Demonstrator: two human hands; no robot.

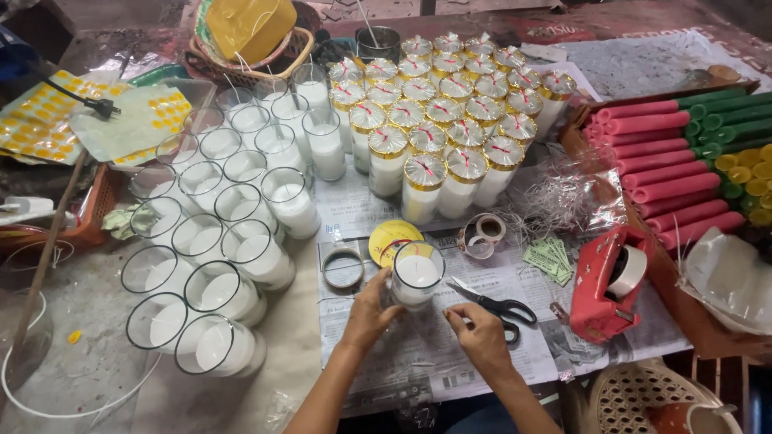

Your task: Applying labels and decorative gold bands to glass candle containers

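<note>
A glass candle jar (416, 276) filled with white wax stands on newspaper (418, 345) in front of me. My left hand (371, 309) grips its left side, fingers wrapped around the glass. My right hand (479, 333) sits just right of the jar's base, fingers pinched together near it; what it pinches is too small to make out. Black-handled scissors (497, 305) lie right beside my right hand. A yellow round lid (392, 239) and a tape ring (343, 268) rest just beyond the jar.
Several uncovered wax-filled jars (233, 209) crowd the left. Foil-topped, ribbon-tied jars (450, 112) fill the back centre. A red tape dispenser (611, 281) stands at right, near a box of red, green and yellow tapers (683, 161). Yellow sticker sheets (48, 120) lie far left.
</note>
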